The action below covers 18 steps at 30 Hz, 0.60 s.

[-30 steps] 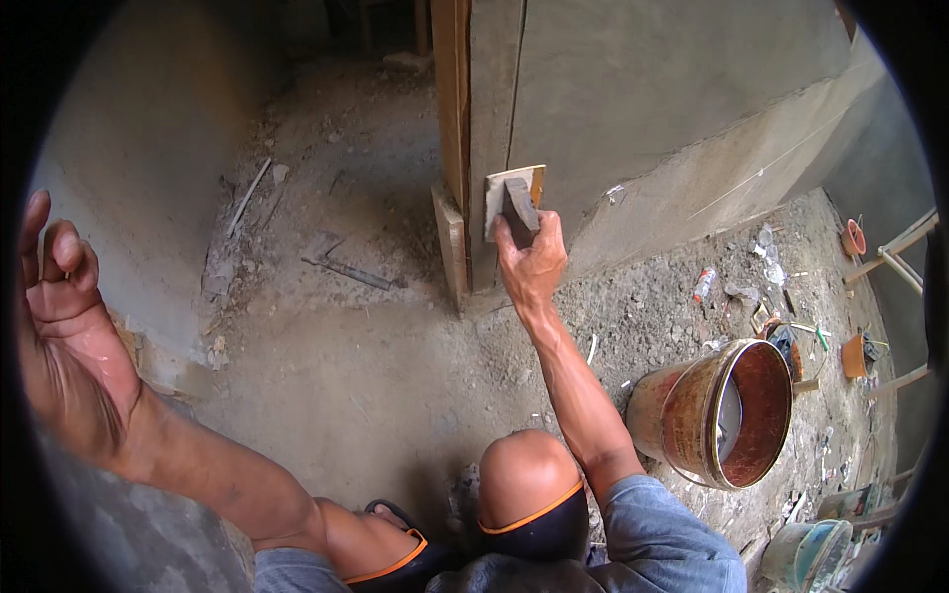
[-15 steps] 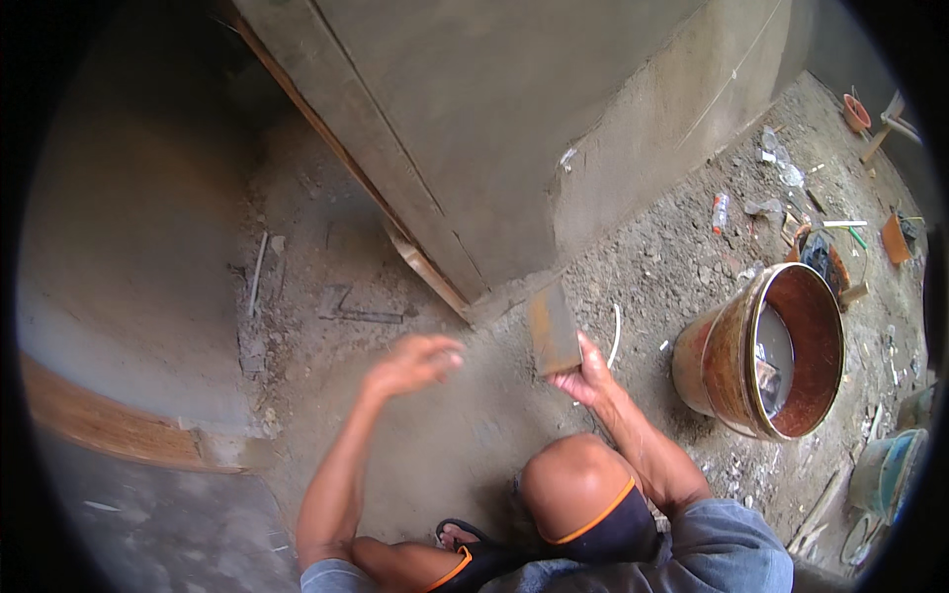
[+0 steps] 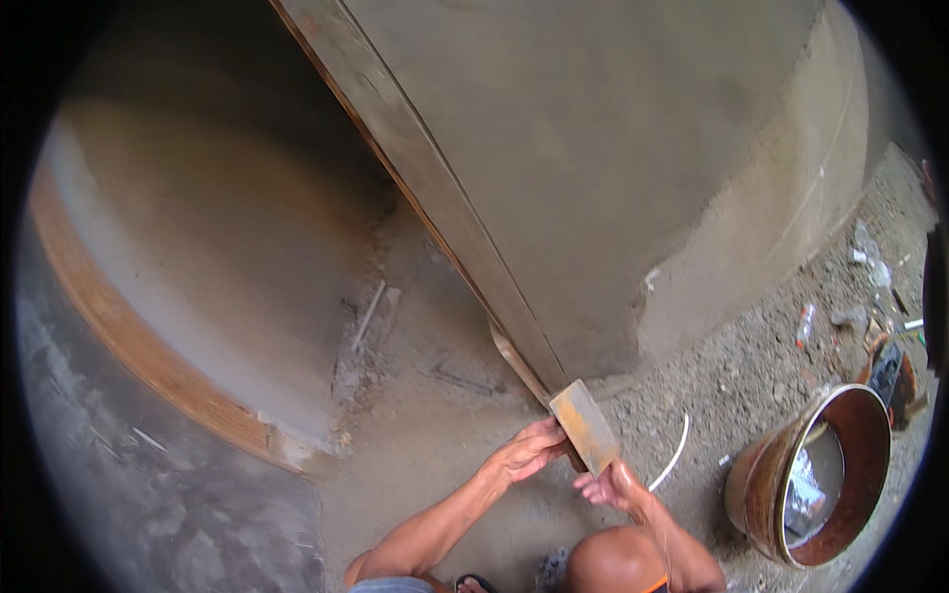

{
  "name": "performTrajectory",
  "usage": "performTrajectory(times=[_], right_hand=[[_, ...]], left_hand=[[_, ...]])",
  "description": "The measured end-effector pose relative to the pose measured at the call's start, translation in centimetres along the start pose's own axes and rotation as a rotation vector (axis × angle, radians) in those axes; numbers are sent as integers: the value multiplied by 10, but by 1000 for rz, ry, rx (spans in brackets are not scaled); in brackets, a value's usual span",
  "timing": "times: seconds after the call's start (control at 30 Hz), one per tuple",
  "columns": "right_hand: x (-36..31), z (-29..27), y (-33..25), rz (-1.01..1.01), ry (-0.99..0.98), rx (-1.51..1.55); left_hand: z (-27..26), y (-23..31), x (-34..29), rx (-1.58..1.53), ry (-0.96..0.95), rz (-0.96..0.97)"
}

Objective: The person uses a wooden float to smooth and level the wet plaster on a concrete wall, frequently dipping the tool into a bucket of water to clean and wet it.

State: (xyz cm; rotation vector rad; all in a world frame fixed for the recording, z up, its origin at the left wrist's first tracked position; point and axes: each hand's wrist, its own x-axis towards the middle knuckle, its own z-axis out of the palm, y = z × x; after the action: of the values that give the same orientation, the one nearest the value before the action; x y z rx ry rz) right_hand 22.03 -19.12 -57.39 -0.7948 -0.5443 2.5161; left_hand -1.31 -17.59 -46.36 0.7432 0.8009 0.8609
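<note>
My right hand (image 3: 615, 486) grips a flat rectangular plastering float (image 3: 585, 427), grey with a rusty patch, from its near end. The float is tilted at the foot of the grey plastered wall (image 3: 554, 198), in front of the wall's lower corner. At the float's left side is my left hand (image 3: 532, 451), its fingers loosely bent and side by side. Its fingertips meet the float's edge, and whether they touch the float or something behind it is hidden. A wooden strip (image 3: 519, 361) runs along the wall's left edge down to the float.
To the right stands a rusty bucket (image 3: 761, 484) with greyish water and a shiny object inside. A white curved strip (image 3: 674, 453) lies between it and my right hand. Rubble, a small bottle (image 3: 806, 324) and plastic litter cover the ground behind. At left, a curved wooden edge (image 3: 148, 351) borders dark flooring.
My view has shifted, so the wall and bucket appear lower and farther right. My left hand has come over to the float, and the float now overlaps the wall's lower corner.
</note>
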Motion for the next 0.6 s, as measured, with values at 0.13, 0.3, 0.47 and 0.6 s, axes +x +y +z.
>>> performTrajectory(times=[0.13, 0.3, 0.47, 0.6], right_hand=[[5, -61, 40, 14, 221, -93], [-4, -84, 46, -58, 317, -33], [-10, -73, 41, -42, 345, -98], [-15, -81, 42, -81, 374, -102]], left_hand=[[58, 102, -56, 51, 249, 357], [154, 223, -68, 353, 390, 954], [184, 290, -61, 577, 453, 1272], [179, 311, -47, 598, 483, 1290]])
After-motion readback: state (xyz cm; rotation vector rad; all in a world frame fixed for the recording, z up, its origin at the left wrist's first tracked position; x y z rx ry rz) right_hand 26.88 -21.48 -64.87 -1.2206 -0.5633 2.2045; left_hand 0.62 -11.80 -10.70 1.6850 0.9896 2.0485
